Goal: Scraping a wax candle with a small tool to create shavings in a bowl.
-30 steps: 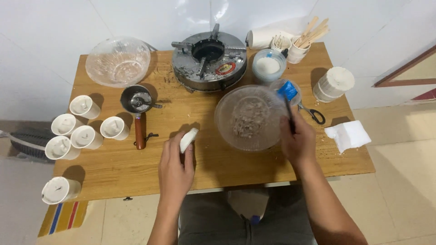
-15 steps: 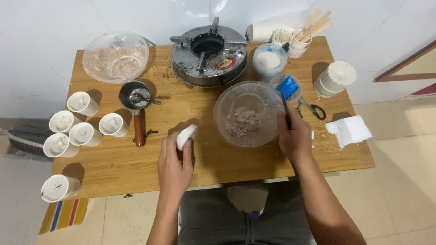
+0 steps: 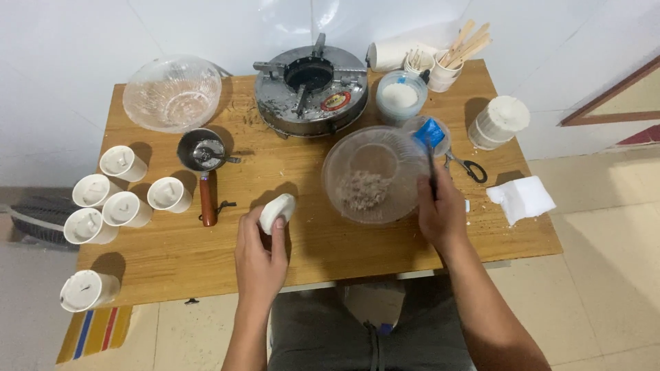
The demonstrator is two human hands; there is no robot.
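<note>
My left hand (image 3: 261, 255) rests on the wooden table (image 3: 172, 254) and grips a small white cup (image 3: 276, 211) tilted on its side. My right hand (image 3: 440, 209) holds the rim of a clear glass bowl (image 3: 375, 175), which is tipped up and has greyish crumbly material in it. A thin dark tool with a blue end (image 3: 430, 148) runs up from my right hand past the bowl's right edge.
A round metal gas burner (image 3: 309, 86) sits at the back centre, an empty glass bowl (image 3: 172, 93) at back left. Several white cups (image 3: 117, 196) stand on the left beside a small ladle pan (image 3: 203, 161). Scissors (image 3: 469, 167), a white tub (image 3: 401, 96), stick holders (image 3: 447, 62) are on the right.
The glass bowl under my right hand has tipped up more, and its contents have slid toward the near side. My left hand keeps the white cup in the same spot.
</note>
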